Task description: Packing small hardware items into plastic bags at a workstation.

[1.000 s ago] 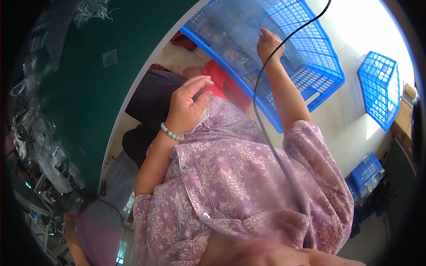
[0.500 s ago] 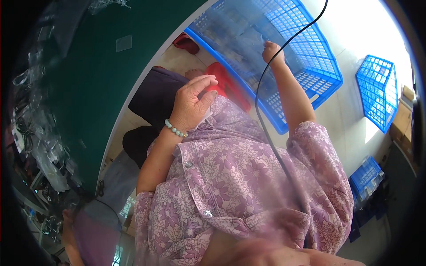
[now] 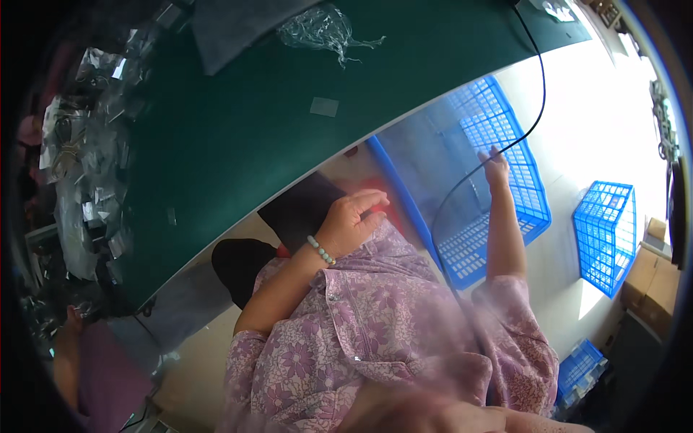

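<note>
My left hand (image 3: 354, 225), with a pale green bead bracelet (image 3: 322, 250) on its wrist, hovers in front of my floral shirt near the table edge. Its fingers are loosely bent, the thumb stands apart, and nothing shows in it. My right hand (image 3: 495, 172) reaches over the large blue plastic basket (image 3: 533, 180) on the right. Its fingers look apart, with no held thing visible; a black cable (image 3: 543, 86) passes across them. Hazy, clear-looking material (image 3: 433, 162) lies inside the basket, too blurred to name.
A green-topped table (image 3: 238, 173) carries a small clear sheet (image 3: 324, 107), tangled clear plastic (image 3: 317, 29) and a heap of clear bags (image 3: 83, 187). On the right stand another blue basket (image 3: 606, 231) and cardboard boxes (image 3: 650, 278). Another person's arm (image 3: 66, 357) is at lower left.
The view has swung, showing more of the table. My right hand has shifted toward the basket's right wall, its fingers more apart. My left hand keeps much the same pose.
</note>
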`<state>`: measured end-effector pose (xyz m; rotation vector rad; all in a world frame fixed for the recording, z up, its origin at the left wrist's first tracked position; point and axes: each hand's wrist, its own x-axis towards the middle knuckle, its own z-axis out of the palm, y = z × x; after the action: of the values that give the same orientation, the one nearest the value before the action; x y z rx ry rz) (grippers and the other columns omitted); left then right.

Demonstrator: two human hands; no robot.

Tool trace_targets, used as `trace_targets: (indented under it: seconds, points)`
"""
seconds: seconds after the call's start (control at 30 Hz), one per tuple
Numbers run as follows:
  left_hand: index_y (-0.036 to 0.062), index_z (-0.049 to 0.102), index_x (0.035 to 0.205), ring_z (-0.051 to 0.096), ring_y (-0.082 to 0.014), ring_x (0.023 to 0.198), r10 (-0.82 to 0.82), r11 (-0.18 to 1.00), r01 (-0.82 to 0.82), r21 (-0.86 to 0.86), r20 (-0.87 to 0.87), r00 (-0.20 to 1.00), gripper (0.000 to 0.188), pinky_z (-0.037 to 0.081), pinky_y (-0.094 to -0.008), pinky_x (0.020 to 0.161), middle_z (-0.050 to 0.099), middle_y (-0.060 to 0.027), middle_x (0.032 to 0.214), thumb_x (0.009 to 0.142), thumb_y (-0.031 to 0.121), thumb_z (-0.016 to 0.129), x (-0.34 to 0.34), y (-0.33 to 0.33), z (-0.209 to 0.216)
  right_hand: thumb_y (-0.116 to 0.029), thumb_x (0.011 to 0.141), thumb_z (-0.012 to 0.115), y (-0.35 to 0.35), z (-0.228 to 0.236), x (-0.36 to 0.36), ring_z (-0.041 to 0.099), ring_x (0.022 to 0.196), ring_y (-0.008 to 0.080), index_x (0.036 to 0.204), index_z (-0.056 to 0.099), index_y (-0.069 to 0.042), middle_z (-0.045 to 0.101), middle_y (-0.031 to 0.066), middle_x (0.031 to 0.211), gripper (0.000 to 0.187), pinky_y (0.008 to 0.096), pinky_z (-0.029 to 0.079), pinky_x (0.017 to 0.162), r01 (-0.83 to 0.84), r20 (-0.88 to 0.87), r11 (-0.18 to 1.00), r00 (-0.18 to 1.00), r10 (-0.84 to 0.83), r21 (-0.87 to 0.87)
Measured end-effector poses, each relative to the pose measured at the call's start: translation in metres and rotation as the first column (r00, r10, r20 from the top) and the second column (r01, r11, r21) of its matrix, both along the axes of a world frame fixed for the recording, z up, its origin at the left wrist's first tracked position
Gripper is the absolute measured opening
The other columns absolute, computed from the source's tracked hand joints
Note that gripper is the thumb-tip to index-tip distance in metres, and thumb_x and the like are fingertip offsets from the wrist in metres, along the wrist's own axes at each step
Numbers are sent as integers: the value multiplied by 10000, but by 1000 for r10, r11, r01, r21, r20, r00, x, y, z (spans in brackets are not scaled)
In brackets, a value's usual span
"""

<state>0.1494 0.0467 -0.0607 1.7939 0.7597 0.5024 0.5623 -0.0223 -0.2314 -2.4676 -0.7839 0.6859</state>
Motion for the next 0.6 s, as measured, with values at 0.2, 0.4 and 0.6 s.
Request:
trace_targets:
  seconds: [0.2,0.4,0.6]
  points:
    - [30,689,1092,653,-293,1118,-102,993,109,-53,130,986,253,513,-366,957,682,-141,1183,847,83,717,-8,0,32,-113,967,605,3,171,41,672,1019,196,1187,633,56,690,123,1108,279,293,555,847,221,80,375,763,-642,900]
    - [39,700,1063,656,-282,1117,-175,981,153,119,202,964,255,509,-387,970,687,-135,1179,809,41,722,-30,12,94,-143,947,641,175,328,-140,632,1123,234,1188,683,-52,667,114,1216,261,335,475,973,-737,554,318,665,501,597]
    - [16,682,1042,667,-291,1103,13,972,-78,223,280,960,245,470,-421,1033,699,-152,1171,797,12,689,-90,2,113,-205,870,710,343,312,-189,625,1144,290,1228,678,-152,660,91,1244,363,379,499,974,-982,679,189,157,717,27]
